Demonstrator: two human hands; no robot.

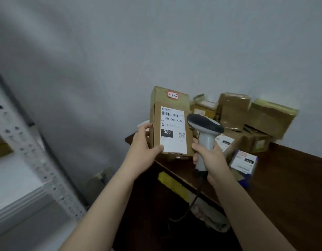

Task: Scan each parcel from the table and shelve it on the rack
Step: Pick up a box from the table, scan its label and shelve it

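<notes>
The left hand point(144, 142) grips a stiff, probably light box point(170, 124) by its side edge; the right hand point(209, 154) grips the scanner point(205, 131) near the desk point(292, 178) corner.

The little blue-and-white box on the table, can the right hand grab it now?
Probably not yet: the right hand grips the scanner, so it is full. The box lies close beside it on the table, nothing between, so it looks reachable once the scanner is down.
</notes>
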